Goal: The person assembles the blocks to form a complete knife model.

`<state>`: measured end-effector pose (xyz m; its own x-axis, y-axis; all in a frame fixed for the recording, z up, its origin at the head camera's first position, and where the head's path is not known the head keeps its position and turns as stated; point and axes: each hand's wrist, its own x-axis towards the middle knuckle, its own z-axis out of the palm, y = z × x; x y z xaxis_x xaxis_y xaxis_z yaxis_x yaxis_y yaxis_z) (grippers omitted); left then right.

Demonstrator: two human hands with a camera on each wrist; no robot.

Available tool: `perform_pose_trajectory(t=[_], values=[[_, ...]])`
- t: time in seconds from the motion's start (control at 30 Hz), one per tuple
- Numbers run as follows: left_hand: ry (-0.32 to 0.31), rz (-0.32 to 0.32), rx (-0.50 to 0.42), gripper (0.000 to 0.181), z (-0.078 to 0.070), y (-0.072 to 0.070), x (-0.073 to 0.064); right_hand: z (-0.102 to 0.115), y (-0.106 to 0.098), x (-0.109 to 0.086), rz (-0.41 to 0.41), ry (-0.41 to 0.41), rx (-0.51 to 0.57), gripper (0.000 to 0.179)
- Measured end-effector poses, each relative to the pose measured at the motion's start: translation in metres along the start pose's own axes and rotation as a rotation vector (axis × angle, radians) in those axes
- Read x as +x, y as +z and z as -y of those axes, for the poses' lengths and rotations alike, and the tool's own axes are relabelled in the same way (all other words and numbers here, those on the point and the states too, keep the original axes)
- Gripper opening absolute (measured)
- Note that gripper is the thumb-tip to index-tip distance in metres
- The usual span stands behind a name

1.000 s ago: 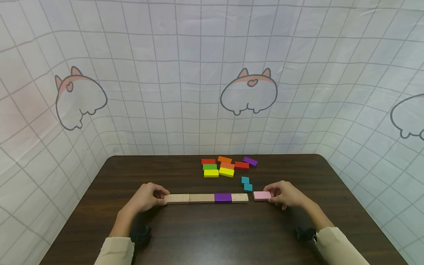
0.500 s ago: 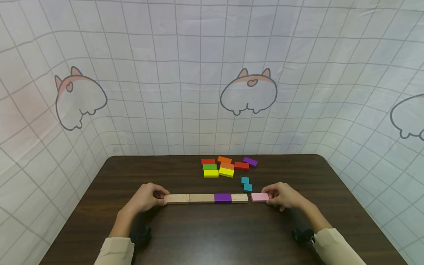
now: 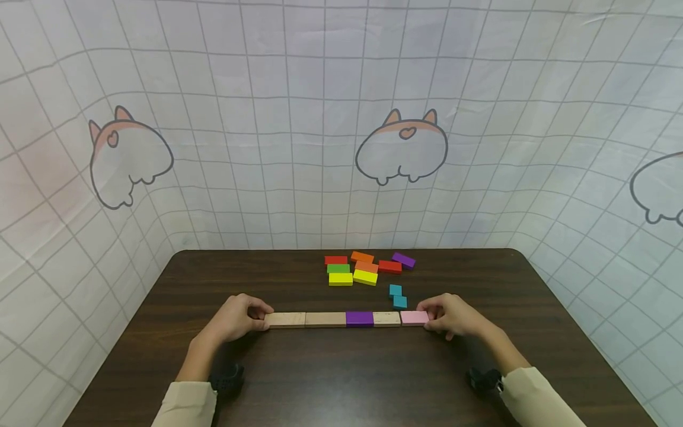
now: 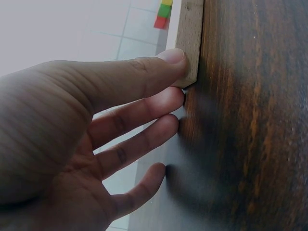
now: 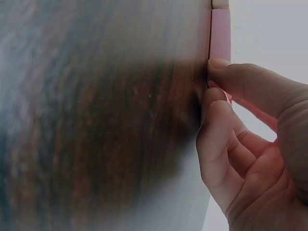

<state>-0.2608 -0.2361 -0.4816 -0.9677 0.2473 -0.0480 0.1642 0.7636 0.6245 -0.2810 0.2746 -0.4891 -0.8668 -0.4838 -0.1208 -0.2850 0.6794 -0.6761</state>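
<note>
A straight row of flat blocks lies across the table. From the left come a plain wooden block (image 3: 288, 320), another plain wooden block (image 3: 325, 320), a purple block (image 3: 360, 319), a shorter plain wooden block (image 3: 386, 319) and a pink block (image 3: 413, 318). My left hand (image 3: 235, 317) pinches the row's left end, thumb (image 4: 168, 65) on the near side of the first wooden block. At the other end my right hand (image 3: 456, 314) pinches the pink block between thumb and fingers. In the right wrist view the pink block's far end (image 5: 220, 29) meets pale wood.
Behind the row stand two small blue blocks (image 3: 399, 302). Farther back lie several coloured blocks, among them a green block (image 3: 338, 268), a yellow block (image 3: 340, 279), a red block (image 3: 390, 267) and a tilted purple block (image 3: 404, 260). A gridded cloth (image 3: 304, 148) hangs behind the dark table (image 3: 331, 373).
My right hand has slid the pink block leftward, closing the gap to the shorter wooden block. The left hand and the other blocks have stayed in place.
</note>
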Motion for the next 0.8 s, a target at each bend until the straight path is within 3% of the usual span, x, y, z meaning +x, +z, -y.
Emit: perform_pose_trajectory(t=[0.8], values=[[-0.002,0.006,-0.002,0.021,0.0017,-0.0008,0.0012,0.0034,0.0028,0.0006,-0.006,-0.018,0.005,0.028]])
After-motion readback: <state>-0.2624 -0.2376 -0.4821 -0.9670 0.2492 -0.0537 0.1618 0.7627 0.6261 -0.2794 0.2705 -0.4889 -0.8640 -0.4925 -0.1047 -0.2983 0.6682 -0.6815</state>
